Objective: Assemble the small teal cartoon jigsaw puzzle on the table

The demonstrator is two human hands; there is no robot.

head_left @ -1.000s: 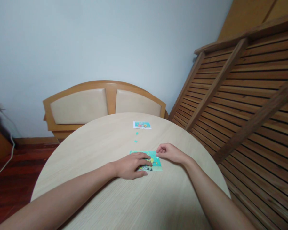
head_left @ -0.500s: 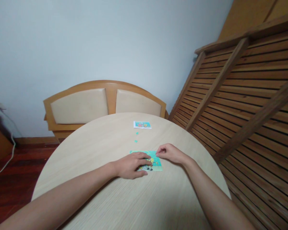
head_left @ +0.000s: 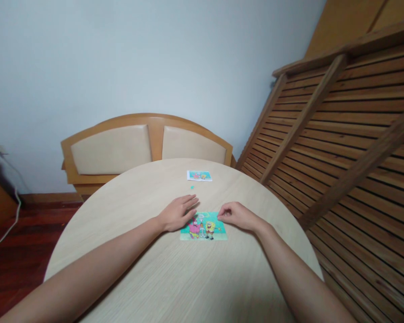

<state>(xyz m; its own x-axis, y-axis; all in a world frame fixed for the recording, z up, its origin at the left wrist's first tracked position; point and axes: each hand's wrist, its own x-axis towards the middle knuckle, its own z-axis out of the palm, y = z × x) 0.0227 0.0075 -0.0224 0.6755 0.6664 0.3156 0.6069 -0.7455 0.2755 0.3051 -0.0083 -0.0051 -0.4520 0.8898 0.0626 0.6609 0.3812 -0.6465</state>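
A flat jigsaw puzzle [head_left: 208,228] with a teal cartoon picture of a pink figure, a pale figure and a yellow square figure lies on the round table. Over its upper left corner is my left hand [head_left: 178,212], fingers stretched out and a little apart, reaching past the far edge. My right hand [head_left: 235,214] rests at the upper right corner with thumb and fingertips pinched together; whatever is between them is too small to make out. Beyond the puzzle lies one small teal puzzle piece [head_left: 192,187]. The left hand may be covering another.
A folded picture sheet [head_left: 199,176] with a similar cartoon lies farther back on the pale wooden table [head_left: 148,278]. Behind the table stands a padded headboard [head_left: 111,150]. A slatted wooden frame [head_left: 323,139] leans at the right, close to the table's edge.
My left hand has lifted off the puzzle's middle and moved up and left, uncovering the cartoon figures. The nearer loose teal piece no longer shows. My right hand has barely moved.
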